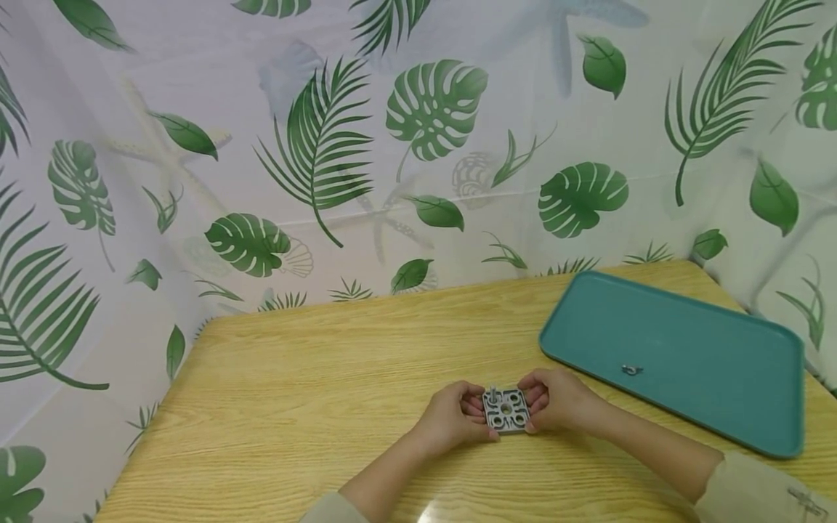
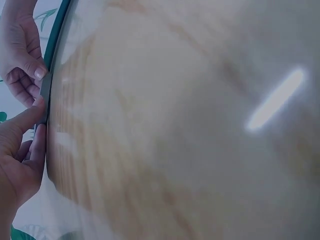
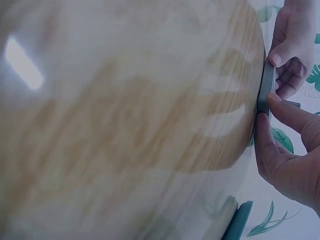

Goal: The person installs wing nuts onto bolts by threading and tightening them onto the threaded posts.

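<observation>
A small square grey metal plate (image 1: 506, 422) with round holes is held between both hands, close over the wooden table. One metal post stands up from its far left corner. My left hand (image 1: 454, 418) grips the plate's left side, thumb at the near corner and fingers along the edge. On the opposite side my right hand (image 1: 561, 403) pinches the right edge in the same way. Both wrist views show the plate edge-on, as a thin dark strip (image 2: 45, 95) in the left one, with thumbs and fingertips pressed against it.
To the right lies a teal tray (image 1: 706, 349) with a raised rim. A small metal piece (image 1: 631, 370) rests in it near its left end. The wooden table (image 1: 294, 407) reaches back to a leaf-patterned cloth (image 1: 353, 269) hanging behind and at both sides.
</observation>
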A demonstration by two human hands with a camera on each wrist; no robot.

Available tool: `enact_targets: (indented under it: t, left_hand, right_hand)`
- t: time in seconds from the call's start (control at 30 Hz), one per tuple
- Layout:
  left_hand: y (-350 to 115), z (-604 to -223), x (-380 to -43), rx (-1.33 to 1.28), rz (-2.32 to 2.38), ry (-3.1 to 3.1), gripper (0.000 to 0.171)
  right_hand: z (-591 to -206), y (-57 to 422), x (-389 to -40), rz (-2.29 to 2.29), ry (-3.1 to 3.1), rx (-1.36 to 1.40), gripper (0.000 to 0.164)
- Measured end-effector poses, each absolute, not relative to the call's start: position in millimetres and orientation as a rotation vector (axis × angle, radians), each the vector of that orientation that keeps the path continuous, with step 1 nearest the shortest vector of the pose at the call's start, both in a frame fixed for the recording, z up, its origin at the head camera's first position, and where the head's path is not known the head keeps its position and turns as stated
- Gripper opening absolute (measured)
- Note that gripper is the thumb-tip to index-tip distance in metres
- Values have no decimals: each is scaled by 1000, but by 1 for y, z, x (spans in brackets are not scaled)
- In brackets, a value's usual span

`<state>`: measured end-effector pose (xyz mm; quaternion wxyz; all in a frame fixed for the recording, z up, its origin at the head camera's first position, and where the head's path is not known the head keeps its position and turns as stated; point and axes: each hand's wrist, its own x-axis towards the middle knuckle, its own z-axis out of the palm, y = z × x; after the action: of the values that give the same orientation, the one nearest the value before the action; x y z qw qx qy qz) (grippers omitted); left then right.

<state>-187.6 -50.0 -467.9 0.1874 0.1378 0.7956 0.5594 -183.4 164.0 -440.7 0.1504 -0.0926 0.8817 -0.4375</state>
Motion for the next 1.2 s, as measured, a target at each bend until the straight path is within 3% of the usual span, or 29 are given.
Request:
enact_targets:
  t: [0.8, 1.2]
  left_hand:
    - [-49, -471, -185, 410, 1587, 2213, 61]
    - [-50, -466, -185, 426, 1554, 2209, 61]
  right_hand:
    - [-442, 174, -178, -1323, 2471, -318, 64]
    - [-437, 191, -179, -1173, 2576, -394, 31]
